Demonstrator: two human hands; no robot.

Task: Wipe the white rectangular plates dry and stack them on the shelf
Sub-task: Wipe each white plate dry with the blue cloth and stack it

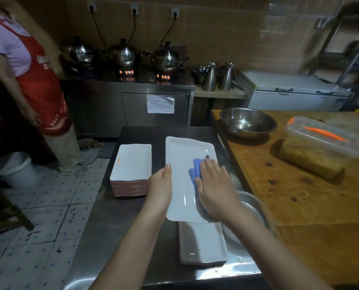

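A long white rectangular plate (184, 155) is held a little above the steel table (120, 222). My left hand (160, 185) grips its left rim, thumb on top. My right hand (214, 189) lies flat, fingers straight, pressing a blue cloth (195, 167) onto the plate's right half. Beneath the plate's near end lies another white rectangular plate (203, 245) on the table. To the left stands a tall stack of smaller white rectangular plates (132, 164).
A steel basin (255, 208) sits right of the plates, partly hidden by my right arm. The wooden table (312, 197) on the right carries a steel bowl (247, 122) and a lidded plastic box (322, 141). A person in a red apron (42, 86) stands at left by a white bucket (13, 166).
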